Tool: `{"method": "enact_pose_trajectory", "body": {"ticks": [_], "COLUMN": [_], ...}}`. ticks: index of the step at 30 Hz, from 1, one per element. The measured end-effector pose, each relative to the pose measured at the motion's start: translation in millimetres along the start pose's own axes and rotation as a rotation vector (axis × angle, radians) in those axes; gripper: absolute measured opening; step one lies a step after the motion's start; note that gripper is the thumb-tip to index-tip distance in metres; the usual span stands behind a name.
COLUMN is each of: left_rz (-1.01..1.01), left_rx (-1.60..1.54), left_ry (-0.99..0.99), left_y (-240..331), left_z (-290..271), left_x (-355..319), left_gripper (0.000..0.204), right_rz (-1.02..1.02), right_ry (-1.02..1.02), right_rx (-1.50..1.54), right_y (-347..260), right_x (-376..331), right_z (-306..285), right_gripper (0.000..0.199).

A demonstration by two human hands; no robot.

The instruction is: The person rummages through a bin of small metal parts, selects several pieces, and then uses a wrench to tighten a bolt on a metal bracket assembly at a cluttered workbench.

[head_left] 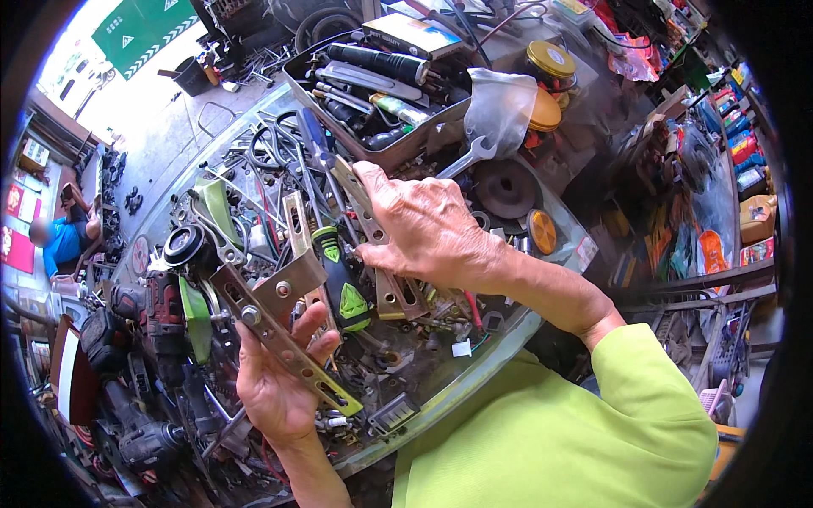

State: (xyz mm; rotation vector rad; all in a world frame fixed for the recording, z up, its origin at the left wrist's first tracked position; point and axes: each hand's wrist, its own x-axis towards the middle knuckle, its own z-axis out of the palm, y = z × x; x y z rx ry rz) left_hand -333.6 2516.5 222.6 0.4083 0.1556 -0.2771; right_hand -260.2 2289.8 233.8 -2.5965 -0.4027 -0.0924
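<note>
My left hand (275, 389) holds up a slotted metal bracket (296, 351), its thumb on the near side and fingers curled behind. Bolts show on this bracket, and a bent plate sticks out from its upper part. My right hand (436, 224) is closed on a second slotted metal bar (398, 292), slanting from upper left to lower right. Part of that bar is hidden by the hand. Between both hands lies a black and green screwdriver handle (343, 284). Beyond the right hand's fingers is a blue-handled tool (315, 135).
Loose bolts and small parts cover the glass-edged table (508, 339). A metal tray (423, 140) of tools stands at the back, beside a wrench (470, 157) and lidded jars (550, 63). Power drills (161, 317) lie left. Another person (72, 241) sits far left.
</note>
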Motion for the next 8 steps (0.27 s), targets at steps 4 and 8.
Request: {"method": "enact_pose_trajectory", "body": {"ticks": [4, 8], "left_rz": [0.016, 0.008], "left_rx": [0.049, 0.046], "left_ry": [0.012, 0.028], "left_y": [-1.7, -0.8], "left_z": [0.6, 0.0], "left_x": [0.0, -0.5], "left_gripper": [0.047, 0.047], "right_rz": [0.161, 0.161], "right_ry": [-0.045, 0.008], "right_rx": [0.244, 0.521], "right_y": [6.8, 14.1], "right_x": [7.0, 5.0], "right_z": [6.6, 7.0], "right_gripper": [0.072, 0.077]}}
